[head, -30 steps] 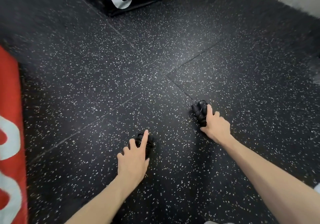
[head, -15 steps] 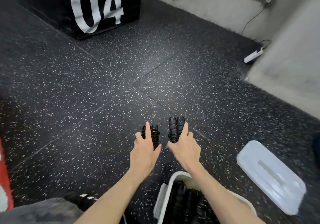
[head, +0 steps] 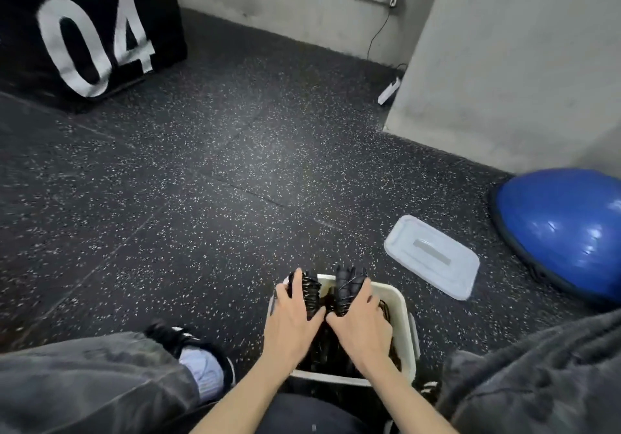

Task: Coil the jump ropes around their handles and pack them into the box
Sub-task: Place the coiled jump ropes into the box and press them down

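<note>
A white box [head: 405, 329] stands on the floor between my knees, with dark coiled ropes lying inside it. My left hand [head: 290, 324] grips one black coiled jump rope bundle [head: 311, 290] over the box's far left part. My right hand [head: 361, 324] grips a second black coiled jump rope bundle [head: 347, 287] just right of the first. Both bundles stand nearly upright above the box's far rim. My hands cover most of the box's inside.
The box's pale lid [head: 433, 255] lies on the speckled floor to the right. A blue half-ball trainer [head: 564, 232] sits at the far right. A black "04" plyo box [head: 87, 30] stands at the back left. A concrete pillar [head: 510, 63] rises at the right.
Both hands lifted the two coiled bundles off the floor, brought them together and drew them back over the white box. The view swung right, bringing the lid and blue trainer into sight.
</note>
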